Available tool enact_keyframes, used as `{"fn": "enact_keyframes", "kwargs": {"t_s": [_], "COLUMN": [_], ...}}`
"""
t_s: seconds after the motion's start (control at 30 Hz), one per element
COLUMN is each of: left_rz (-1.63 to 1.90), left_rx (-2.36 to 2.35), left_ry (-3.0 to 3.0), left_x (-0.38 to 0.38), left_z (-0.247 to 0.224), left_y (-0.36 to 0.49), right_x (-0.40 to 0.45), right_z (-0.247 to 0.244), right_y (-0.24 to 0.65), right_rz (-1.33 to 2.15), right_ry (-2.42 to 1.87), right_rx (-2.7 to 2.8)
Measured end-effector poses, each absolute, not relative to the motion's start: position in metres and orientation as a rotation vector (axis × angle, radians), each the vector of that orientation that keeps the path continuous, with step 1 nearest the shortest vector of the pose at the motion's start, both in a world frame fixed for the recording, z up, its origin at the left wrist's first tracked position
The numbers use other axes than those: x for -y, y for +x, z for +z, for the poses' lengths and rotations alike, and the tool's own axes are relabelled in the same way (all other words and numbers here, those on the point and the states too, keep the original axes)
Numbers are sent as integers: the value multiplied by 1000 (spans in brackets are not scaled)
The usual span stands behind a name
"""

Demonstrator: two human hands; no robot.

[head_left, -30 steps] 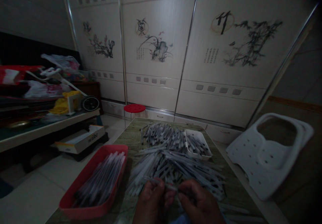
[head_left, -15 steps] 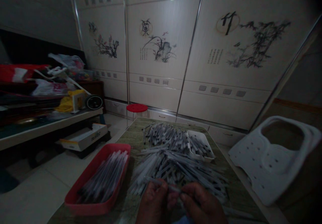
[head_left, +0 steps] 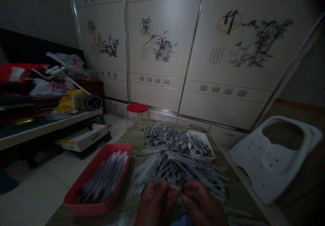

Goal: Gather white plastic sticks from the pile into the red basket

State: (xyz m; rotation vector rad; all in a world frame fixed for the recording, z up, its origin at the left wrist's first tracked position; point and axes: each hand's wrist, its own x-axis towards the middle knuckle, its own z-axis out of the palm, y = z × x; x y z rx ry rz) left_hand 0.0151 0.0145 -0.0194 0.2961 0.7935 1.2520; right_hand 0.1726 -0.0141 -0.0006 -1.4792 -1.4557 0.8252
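The left hand (head_left: 152, 200) is closed in a pinch on a thin plastic tube (head_left: 174, 186), which lies crosswise just above the near edge of the table (head_left: 130, 134). The right hand (head_left: 200, 202) is curled close beside it, but I cannot tell whether it grips the tube too, since its fingers cover the tube's end. Just ahead, a loose heap of tubes (head_left: 175, 172) spreads across the middle of the table; a careless wrist could knock some over the near or right edge. The red tray (head_left: 111, 146) sits packed at the left edge, where a nudge could tip it. Tubes dropped into the white tray (head_left: 200, 133) at the far side could get mixed up. Dim light blurs the tubes' ends, and the bottom of the view cuts off the wrists.
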Motion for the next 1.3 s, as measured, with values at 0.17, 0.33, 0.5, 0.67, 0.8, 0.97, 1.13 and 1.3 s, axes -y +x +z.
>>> {"fn": "enact_keyframes", "kwargs": {"t_s": [0.17,0.33,0.5,0.67,0.8,0.97,1.13,1.3], "left_rz": [1240,1224,1216,1177,1180,1202,1184,1170], "left_rx": [-818,-812,-760,-756,-751,-784,-757,-754], "left_ry": [305,330,374,418,419,428,430,442], "left_x": [-12,-11,-10,-7,-6,-9,-10,-9], "left_z": [-16,-21,-18,-7,-5,-10,-13,-12], "left_y": [15,18,18,15,16,15,16,17], "right_x": [18,16,17,20,20,17,18,21], "right_z": [2,-5,-10,-12,-9,-4,-5,0], "right_y": [173,180,181,175,173,177,180,179], "right_rz": [796,719,667,747,862,931,826,987], "right_ry": [-1495,-1529,-1532,-1490,-1486,-1472,-1442,-1453], "right_rx": [1517,1584,1659,1600,1512,1448,1584,1525]}}
